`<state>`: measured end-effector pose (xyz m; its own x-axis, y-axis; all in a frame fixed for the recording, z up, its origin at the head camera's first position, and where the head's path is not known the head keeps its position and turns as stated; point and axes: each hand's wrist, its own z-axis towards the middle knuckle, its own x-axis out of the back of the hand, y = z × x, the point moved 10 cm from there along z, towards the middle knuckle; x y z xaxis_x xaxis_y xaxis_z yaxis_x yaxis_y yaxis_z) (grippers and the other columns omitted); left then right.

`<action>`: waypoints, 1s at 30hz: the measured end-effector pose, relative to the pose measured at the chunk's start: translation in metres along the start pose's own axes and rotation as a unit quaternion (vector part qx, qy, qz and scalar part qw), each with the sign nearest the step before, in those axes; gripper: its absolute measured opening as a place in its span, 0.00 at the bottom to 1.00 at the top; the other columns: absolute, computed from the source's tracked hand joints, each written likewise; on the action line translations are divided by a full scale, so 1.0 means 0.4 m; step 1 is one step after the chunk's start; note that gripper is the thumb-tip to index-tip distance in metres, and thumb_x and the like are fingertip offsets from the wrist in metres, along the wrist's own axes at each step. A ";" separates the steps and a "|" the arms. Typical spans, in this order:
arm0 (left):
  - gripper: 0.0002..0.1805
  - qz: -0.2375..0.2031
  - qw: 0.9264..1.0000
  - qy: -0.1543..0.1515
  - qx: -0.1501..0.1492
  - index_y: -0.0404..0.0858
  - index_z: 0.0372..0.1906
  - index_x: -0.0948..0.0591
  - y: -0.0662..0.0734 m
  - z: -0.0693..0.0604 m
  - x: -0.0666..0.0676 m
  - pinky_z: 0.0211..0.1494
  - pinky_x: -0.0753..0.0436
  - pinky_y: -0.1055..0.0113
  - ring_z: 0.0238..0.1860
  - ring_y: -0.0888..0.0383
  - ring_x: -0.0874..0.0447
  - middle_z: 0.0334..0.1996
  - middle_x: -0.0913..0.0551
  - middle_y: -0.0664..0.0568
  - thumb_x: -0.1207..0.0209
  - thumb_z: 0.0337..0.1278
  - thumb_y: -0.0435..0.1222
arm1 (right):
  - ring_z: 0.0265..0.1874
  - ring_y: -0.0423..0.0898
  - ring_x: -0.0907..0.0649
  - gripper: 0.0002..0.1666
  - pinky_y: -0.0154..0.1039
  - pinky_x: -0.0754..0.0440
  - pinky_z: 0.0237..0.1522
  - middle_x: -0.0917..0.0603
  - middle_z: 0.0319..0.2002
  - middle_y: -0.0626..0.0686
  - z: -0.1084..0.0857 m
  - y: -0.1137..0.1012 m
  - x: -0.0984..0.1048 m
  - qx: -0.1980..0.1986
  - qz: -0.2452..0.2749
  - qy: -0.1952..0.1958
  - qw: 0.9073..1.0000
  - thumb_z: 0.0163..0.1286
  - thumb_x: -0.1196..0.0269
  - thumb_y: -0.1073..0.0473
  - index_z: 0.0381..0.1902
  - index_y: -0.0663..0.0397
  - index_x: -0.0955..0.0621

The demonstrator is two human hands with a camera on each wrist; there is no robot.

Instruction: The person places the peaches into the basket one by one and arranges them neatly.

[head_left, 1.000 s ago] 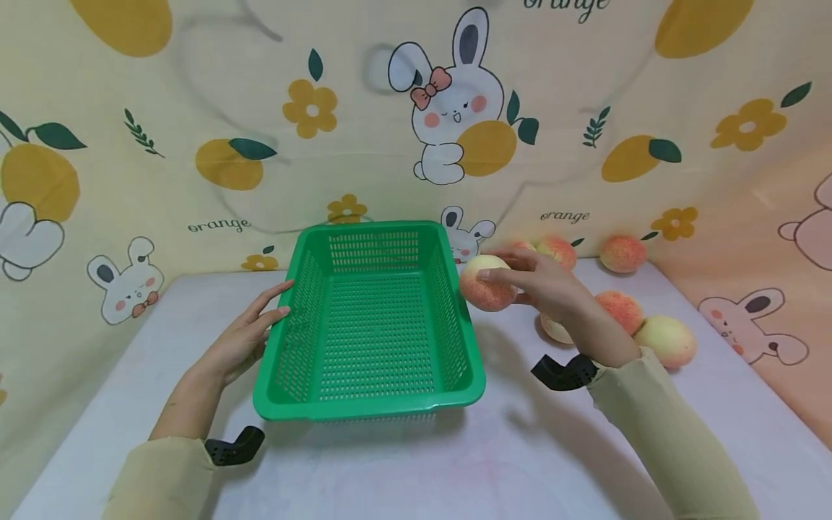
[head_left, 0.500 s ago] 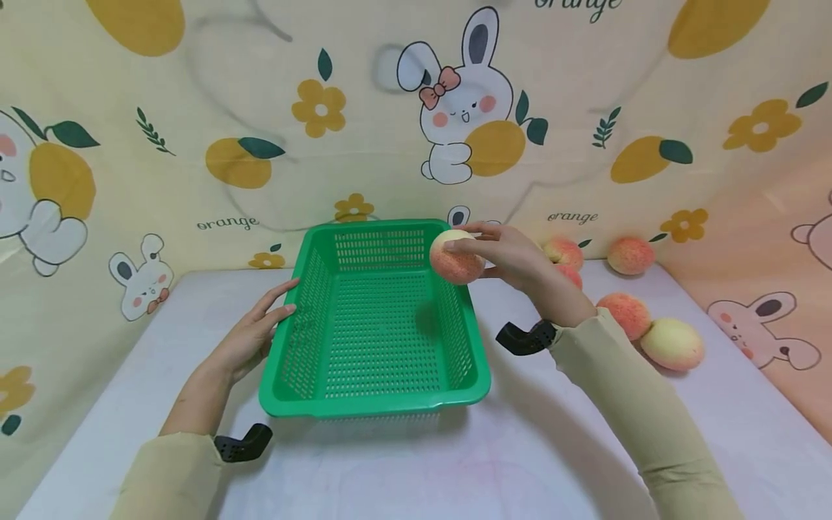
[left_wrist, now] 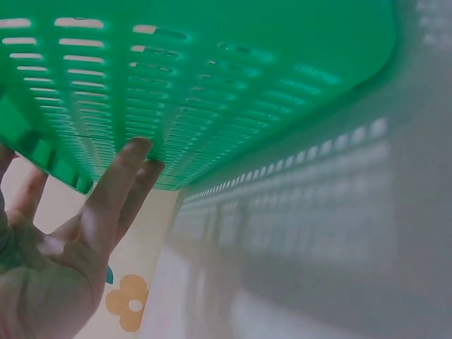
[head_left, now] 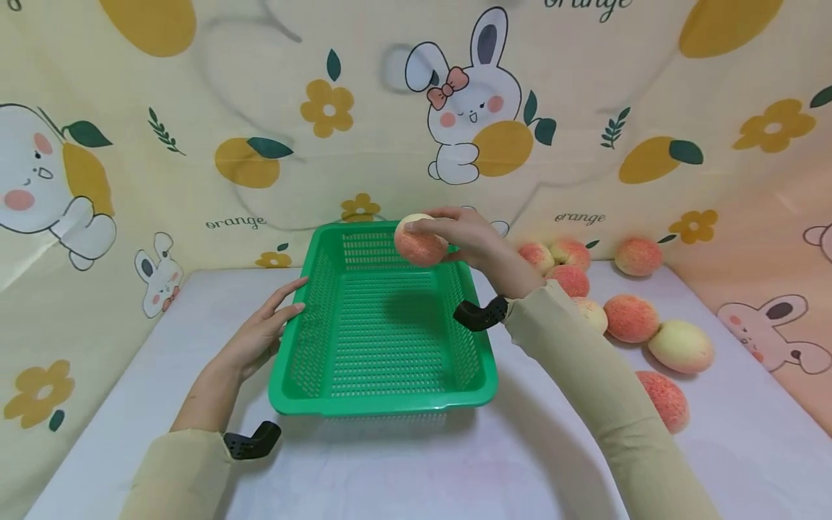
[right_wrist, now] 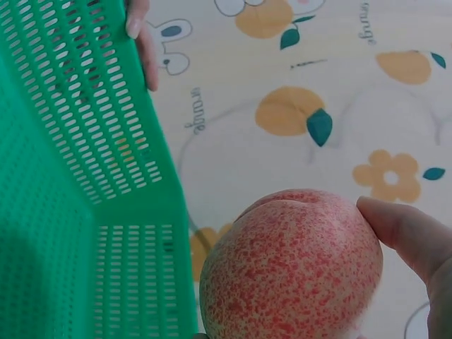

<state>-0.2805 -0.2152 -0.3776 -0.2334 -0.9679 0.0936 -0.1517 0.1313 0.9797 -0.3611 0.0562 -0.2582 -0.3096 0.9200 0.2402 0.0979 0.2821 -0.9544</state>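
Note:
My right hand (head_left: 464, 235) holds a peach (head_left: 419, 242) above the far right part of the green plastic basket (head_left: 383, 406). In the right wrist view the thumb presses one side of the reddish, speckled peach (right_wrist: 289, 272); the other fingers are mostly hidden. My left hand (head_left: 256, 336) rests at the basket's left side, thumb and index fingertips on the rim. From the left wrist view, two fairly straight fingers (left_wrist: 116, 187) of it touch the slotted outer wall (left_wrist: 162, 85). No fruit lies inside the basket.
Several more peaches (head_left: 632, 318) lie on the white tabletop right of the basket, one (head_left: 664, 399) beside the right forearm and one (head_left: 638, 256) near the back edge. A printed cloth (head_left: 390, 166) hangs close behind the basket.
My right hand has carried the peach leftward and up, from beside the basket's right rim to over its inside. The left hand stays at the left rim. The view has turned slightly left.

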 end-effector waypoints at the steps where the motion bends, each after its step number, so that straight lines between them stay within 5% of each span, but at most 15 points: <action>1: 0.32 0.001 1.000 0.001 0.001 0.62 0.74 0.46 -0.001 0.001 0.000 0.50 0.21 0.65 0.52 0.62 0.24 0.67 0.42 0.43 0.50 0.69 0.52 | 0.58 0.53 0.31 0.33 0.55 0.21 0.53 0.29 0.60 0.56 0.004 -0.001 -0.007 -0.001 0.000 -0.002 1.000 0.62 0.33 0.49 0.62 0.55 0.27; 17: 0.32 -0.008 1.000 0.002 -0.005 0.63 0.74 0.47 0.002 0.007 -0.005 0.49 0.20 0.64 0.50 0.61 0.22 0.65 0.39 0.43 0.51 0.70 0.52 | 0.52 0.51 0.26 0.31 0.54 0.21 0.53 0.26 0.57 0.56 0.110 0.052 -0.081 -0.044 0.073 0.047 0.995 0.59 0.30 0.51 0.57 0.58 0.23; 30: 0.32 -0.029 1.000 0.006 -0.010 0.60 0.74 0.46 -0.008 0.009 -0.002 0.44 0.18 0.67 0.43 0.64 0.18 0.58 0.32 0.48 0.50 0.70 0.49 | 0.57 0.54 0.25 0.40 0.51 0.21 0.54 0.33 0.63 0.59 0.176 0.156 -0.116 -0.126 0.026 0.114 0.985 0.56 0.29 0.48 0.63 0.56 0.29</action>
<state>-0.2832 -0.2141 -0.3813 -0.2141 -0.9760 0.0394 -0.1449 0.0716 0.9869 -0.4071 0.0119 -0.3413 -0.0803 0.9642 0.2526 0.3490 0.2645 -0.8990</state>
